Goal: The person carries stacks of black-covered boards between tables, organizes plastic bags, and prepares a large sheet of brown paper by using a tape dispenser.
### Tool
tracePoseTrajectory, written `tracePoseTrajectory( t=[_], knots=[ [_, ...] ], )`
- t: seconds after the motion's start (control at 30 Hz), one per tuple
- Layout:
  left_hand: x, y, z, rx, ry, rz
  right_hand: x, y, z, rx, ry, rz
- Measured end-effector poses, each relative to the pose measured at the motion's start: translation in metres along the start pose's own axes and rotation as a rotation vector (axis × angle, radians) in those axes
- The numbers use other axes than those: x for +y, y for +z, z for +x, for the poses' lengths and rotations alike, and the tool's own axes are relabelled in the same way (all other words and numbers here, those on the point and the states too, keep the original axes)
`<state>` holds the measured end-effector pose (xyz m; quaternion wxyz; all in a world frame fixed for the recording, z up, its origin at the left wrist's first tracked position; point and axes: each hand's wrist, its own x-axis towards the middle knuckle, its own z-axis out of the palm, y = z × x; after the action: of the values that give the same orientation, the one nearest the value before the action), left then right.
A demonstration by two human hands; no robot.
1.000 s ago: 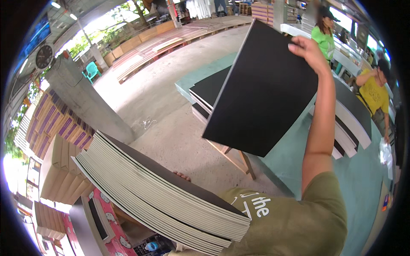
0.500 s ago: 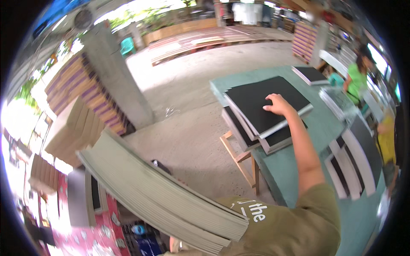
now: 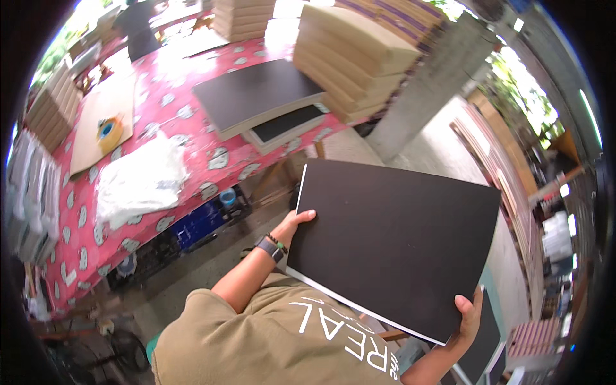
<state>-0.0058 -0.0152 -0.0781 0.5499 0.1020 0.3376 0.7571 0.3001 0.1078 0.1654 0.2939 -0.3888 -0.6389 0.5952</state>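
Observation:
A thick stack of large black-topped sheets (image 3: 398,244) with pale edges is held in front of my body, its top face tilted up toward me. My left hand (image 3: 296,224), with a watch and a dark bead bracelet (image 3: 272,247) on its wrist, grips the left edge, thumb on top. At the lower right corner my right hand (image 3: 470,316) clasps the stack, thumb over the black face. The fingers underneath are hidden. Beyond the left edge, on a pink patterned table (image 3: 212,154), lies another black-topped stack (image 3: 256,93) over a smaller dark-topped one (image 3: 289,126).
White plastic bags (image 3: 141,183) and a tape roll (image 3: 109,131) on cardboard lie on the pink table. Tan cardboard bundles (image 3: 350,61) stand beside a concrete pillar (image 3: 430,83). A person (image 3: 138,29) is at the far left. More black sheets (image 3: 481,340) show at lower right.
My view has swung left from the green table to the pink one. My right hand has left the stack on the green table and now grips the held stack, whose black face has come into view.

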Motion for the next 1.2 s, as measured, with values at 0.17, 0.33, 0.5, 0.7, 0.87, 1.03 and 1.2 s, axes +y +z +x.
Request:
tracePoseTrajectory(
  t=[0.17, 0.33, 0.5, 0.7, 0.87, 1.03, 1.2],
  knots=[
    [0.109, -0.046, -0.035, 0.122, 0.4, 0.059, 0.025, 0.069, 0.062, -0.15, -0.039, 0.041],
    [0.246, -0.076, -0.073, 0.229, 0.679, 0.327, 0.04, 0.166, 0.128, -0.276, -0.296, 0.176],
    [0.395, -0.073, -0.047, 0.207, 0.585, 0.679, 0.053, 0.275, 0.165, -0.153, -0.253, 0.379],
    [0.543, -0.071, 0.076, 0.163, 0.192, 0.993, 0.031, 0.378, 0.214, -0.203, -0.084, 0.733],
    [0.603, -0.121, 0.181, 0.216, 0.145, 1.469, 0.031, 0.432, 0.251, -0.229, 0.101, 0.698],
    [0.539, -0.22, 0.242, 0.275, 0.007, 1.918, 0.085, 0.467, 0.273, -0.178, 0.273, 0.485],
    [0.519, -0.234, 0.257, 0.164, 0.146, 1.436, 0.109, 0.439, 0.27, -0.326, 0.39, 0.349]
  ],
)
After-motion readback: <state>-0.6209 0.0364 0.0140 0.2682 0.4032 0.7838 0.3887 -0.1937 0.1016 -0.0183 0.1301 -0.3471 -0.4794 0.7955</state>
